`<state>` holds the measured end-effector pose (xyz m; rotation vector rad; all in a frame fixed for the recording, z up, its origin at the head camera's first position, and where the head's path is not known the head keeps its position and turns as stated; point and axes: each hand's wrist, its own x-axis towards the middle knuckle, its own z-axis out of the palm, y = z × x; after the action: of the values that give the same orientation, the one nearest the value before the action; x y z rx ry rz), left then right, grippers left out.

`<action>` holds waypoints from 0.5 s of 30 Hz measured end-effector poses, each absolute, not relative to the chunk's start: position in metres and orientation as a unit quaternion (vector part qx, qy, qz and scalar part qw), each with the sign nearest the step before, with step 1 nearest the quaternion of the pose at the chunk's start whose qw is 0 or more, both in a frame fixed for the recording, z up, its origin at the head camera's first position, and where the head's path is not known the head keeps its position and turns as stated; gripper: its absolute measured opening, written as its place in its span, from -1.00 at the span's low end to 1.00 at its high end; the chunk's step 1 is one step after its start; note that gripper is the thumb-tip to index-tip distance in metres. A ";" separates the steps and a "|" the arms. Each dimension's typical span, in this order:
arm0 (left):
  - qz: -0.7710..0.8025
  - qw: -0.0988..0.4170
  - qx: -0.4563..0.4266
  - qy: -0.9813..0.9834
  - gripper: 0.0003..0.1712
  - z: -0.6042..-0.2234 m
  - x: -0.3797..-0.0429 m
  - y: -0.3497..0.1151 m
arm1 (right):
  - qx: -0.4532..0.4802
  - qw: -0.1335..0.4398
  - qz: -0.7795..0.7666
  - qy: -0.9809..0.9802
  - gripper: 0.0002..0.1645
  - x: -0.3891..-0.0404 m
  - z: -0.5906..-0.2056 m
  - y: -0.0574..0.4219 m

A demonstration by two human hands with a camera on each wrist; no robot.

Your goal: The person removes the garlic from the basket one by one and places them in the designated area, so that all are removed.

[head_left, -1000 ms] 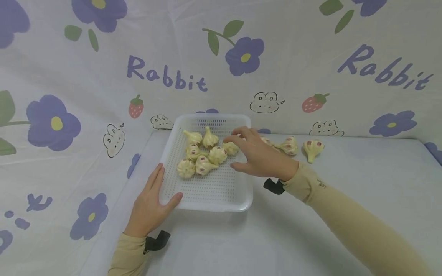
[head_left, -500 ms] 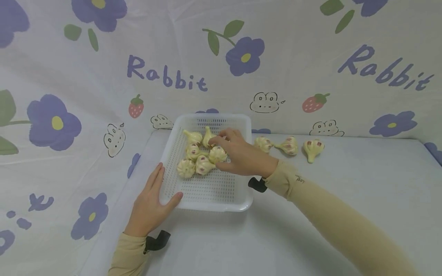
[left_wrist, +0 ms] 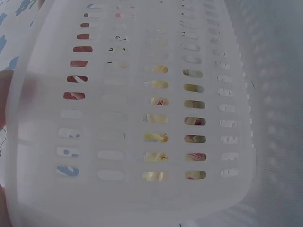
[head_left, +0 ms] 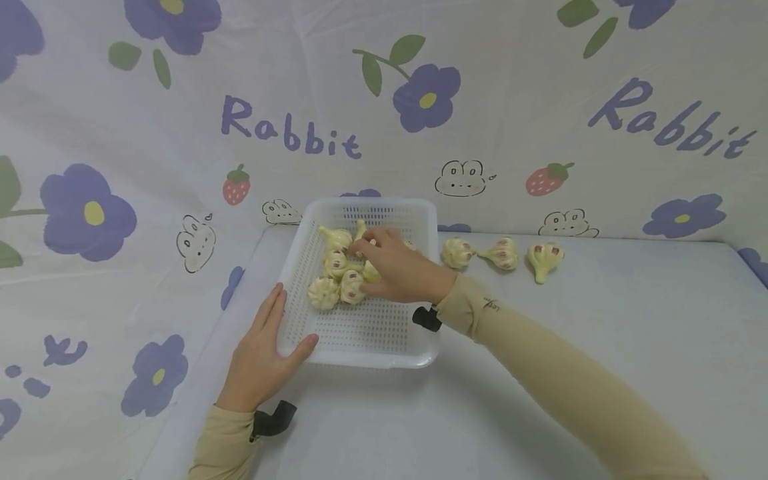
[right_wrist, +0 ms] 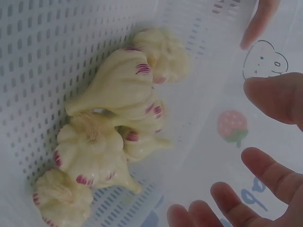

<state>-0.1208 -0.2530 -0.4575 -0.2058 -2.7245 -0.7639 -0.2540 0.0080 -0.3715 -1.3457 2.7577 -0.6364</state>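
Note:
Several pale garlic bulbs with purple marks lie grouped in a white perforated plastic basket [head_left: 384, 362]; a larger garlic bulb [right_wrist: 125, 85] shows in the right wrist view. My right hand [head_left: 405, 267] is over the basket, covering some of the bulbs in the head view. In the right wrist view its thumb [right_wrist: 277, 97] and fingers are spread apart with nothing between them. At the basket's near left corner is my left hand [head_left: 258, 360], fingers straight along the outer left wall and thumb over the front rim. Through the wall slots in the left wrist view, garlic [left_wrist: 156, 137] shows.
Right of the basket, three more garlic bulbs lie in a row on the white table [head_left: 570, 347]: one bulb [head_left: 458, 253] near the basket wall, a second [head_left: 503, 254], and a third [head_left: 545, 260]. A patterned cloth [head_left: 510, 100] hangs behind and at the left.
My right hand has moved left across the basket, from its right side to over the middle bulbs. The bulb just outside the right wall has come into full view. My left hand stays put.

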 end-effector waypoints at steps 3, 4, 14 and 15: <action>-0.265 0.152 -0.071 -0.950 0.10 -0.458 -0.121 -0.253 | -0.427 0.013 -0.197 0.882 -0.31 -0.257 -0.375 0.002; -0.264 0.153 -0.071 -0.950 0.09 -0.458 -0.121 -0.253 | -0.427 0.014 -0.194 0.883 -0.31 -0.258 -0.376 0.000; -0.266 0.167 -0.082 -0.946 0.07 -0.460 -0.122 -0.254 | -0.419 0.026 -0.180 0.890 -0.31 -0.261 -0.385 -0.012; -0.266 0.167 -0.082 -0.946 0.07 -0.460 -0.122 -0.254 | -0.417 0.028 -0.179 0.891 -0.32 -0.262 -0.387 -0.013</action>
<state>-0.1220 -0.2542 -0.4602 -0.2334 -2.6920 -0.7572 -0.2615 -0.0133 -0.3868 -1.2884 2.7496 -0.5529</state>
